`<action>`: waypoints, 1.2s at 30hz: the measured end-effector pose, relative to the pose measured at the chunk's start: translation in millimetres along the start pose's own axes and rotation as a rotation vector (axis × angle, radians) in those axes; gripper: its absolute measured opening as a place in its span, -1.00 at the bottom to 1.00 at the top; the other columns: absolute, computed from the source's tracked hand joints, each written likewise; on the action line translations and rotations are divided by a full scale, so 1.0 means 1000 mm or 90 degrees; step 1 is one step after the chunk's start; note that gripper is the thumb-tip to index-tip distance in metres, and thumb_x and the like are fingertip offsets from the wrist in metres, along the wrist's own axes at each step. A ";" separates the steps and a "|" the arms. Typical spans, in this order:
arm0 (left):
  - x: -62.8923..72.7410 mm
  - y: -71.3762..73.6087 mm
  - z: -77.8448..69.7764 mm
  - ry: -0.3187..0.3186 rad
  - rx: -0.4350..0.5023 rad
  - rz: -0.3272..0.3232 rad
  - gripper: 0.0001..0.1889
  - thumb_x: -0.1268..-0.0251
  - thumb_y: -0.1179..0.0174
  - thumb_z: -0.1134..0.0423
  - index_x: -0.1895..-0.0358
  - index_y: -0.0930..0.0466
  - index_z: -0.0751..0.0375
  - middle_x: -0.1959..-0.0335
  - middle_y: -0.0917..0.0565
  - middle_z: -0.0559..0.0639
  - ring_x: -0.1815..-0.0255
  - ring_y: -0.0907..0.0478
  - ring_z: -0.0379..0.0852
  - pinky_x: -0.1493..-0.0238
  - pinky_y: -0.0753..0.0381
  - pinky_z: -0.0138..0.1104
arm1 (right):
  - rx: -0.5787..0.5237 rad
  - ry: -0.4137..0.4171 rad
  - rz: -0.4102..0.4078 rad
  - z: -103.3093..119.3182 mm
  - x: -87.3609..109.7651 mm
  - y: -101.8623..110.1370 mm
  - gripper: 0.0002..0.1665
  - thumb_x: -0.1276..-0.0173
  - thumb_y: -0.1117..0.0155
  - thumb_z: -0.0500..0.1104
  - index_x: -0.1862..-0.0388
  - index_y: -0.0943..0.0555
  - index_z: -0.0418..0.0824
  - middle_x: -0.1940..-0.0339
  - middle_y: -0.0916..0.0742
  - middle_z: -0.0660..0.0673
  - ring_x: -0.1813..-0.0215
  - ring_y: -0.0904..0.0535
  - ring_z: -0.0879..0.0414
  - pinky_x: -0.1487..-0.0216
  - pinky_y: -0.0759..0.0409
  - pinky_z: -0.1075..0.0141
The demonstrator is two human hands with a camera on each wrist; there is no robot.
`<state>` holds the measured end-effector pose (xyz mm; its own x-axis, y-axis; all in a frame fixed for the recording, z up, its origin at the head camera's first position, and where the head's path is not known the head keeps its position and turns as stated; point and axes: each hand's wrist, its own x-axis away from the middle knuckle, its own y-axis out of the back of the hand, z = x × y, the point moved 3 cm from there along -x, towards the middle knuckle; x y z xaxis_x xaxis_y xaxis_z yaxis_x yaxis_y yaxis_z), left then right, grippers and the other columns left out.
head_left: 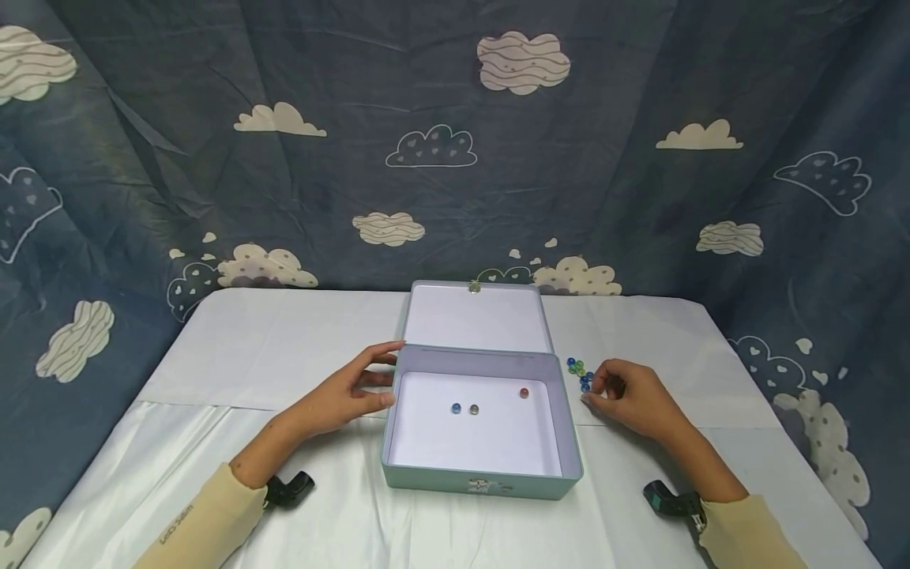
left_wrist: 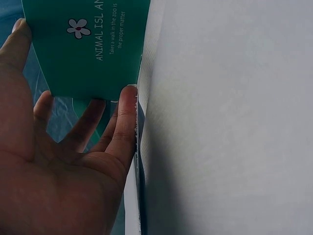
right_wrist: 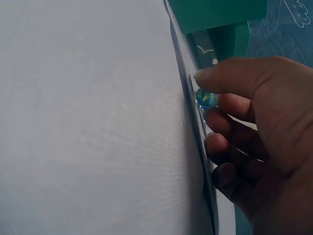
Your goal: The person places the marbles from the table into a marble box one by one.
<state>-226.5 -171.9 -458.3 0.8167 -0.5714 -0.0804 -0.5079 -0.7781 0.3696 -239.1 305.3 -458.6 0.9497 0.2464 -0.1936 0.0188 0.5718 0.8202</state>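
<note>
A green metal box (head_left: 483,484) stands with its lid (head_left: 478,316) folded back. Inside lie a blue marble (head_left: 456,408), a greyish marble (head_left: 474,409) and a reddish marble (head_left: 524,393). My left hand (head_left: 350,395) touches the box's left side, fingers spread; the left wrist view shows its fingertips along the printed green wall (left_wrist: 93,54). To the right of the box, my right hand (head_left: 633,397) is beside a small cluster of blue and green marbles (head_left: 579,368). Between its thumb and forefinger, the right wrist view shows a blue-and-yellow marble (right_wrist: 205,99) pinched, close to the tabletop.
A white cloth (head_left: 298,506) covers the table. Behind it hangs a dark blue curtain (head_left: 320,190) with cloud prints. Black wrist cameras, one on the left wrist (head_left: 290,489) and one on the right wrist (head_left: 671,503), sit low over the cloth.
</note>
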 end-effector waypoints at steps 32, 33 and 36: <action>0.001 0.001 -0.002 -0.006 -0.004 0.005 -0.18 -0.56 -0.32 0.18 -0.71 -0.07 -0.26 -0.58 -0.29 0.18 -0.49 -0.48 0.23 -0.25 -0.65 -0.19 | -0.044 0.105 -0.098 0.018 -0.001 0.011 -0.70 -0.22 -0.56 -0.43 0.21 -0.72 -0.09 0.47 -0.64 0.04 0.42 -0.53 0.14 0.40 -0.51 0.41; 0.001 0.001 -0.002 -0.005 -0.005 0.005 -0.18 -0.56 -0.32 0.18 -0.72 -0.07 -0.26 -0.59 -0.29 0.17 -0.49 -0.48 0.24 -0.25 -0.65 -0.18 | -0.047 0.112 -0.103 0.020 -0.001 0.012 -0.70 -0.22 -0.56 -0.43 0.21 -0.72 -0.09 0.47 -0.64 0.05 0.42 -0.54 0.15 0.39 -0.51 0.41; 0.001 0.001 -0.002 -0.005 -0.010 0.005 -0.18 -0.56 -0.31 0.17 -0.72 -0.06 -0.24 -0.58 -0.30 0.18 -0.49 -0.48 0.24 -0.26 -0.64 -0.16 | -0.056 0.128 -0.116 0.027 0.000 0.013 -0.71 -0.24 -0.58 -0.41 0.18 -0.74 -0.10 0.44 -0.65 0.07 0.41 -0.54 0.16 0.38 -0.52 0.41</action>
<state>-225.4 -172.5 -456.2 0.8101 -0.5801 -0.0851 -0.5102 -0.7690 0.3852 -230.6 291.2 -433.5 0.8514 0.2784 -0.4444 0.1486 0.6847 0.7136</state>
